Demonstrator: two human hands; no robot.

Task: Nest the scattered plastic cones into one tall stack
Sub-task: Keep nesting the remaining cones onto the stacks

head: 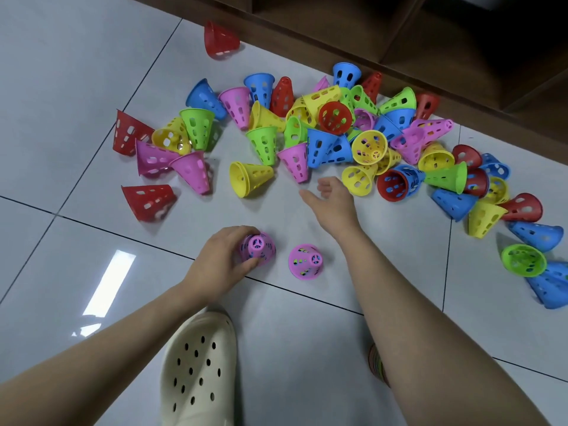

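Note:
Many perforated plastic cones in red, blue, yellow, green and pink lie scattered in a heap [325, 127] on the tiled floor. Two short pink-topped stacks stand upright near me. My left hand [221, 259] grips the left pink stack [259, 247] from its left side. The right pink stack [305, 261] stands free, with other colours showing through its holes. My right hand [333, 199] reaches forward, fingers apart and holding nothing, just short of a pink cone [295, 161] and a yellow cone [358, 178] at the heap's near edge.
Dark wooden furniture [399, 41] borders the heap at the back right. A lone red cone [219, 40] lies far back. More cones trail off to the right edge [522, 259]. A cream clog [199, 370] is on my foot below the stacks.

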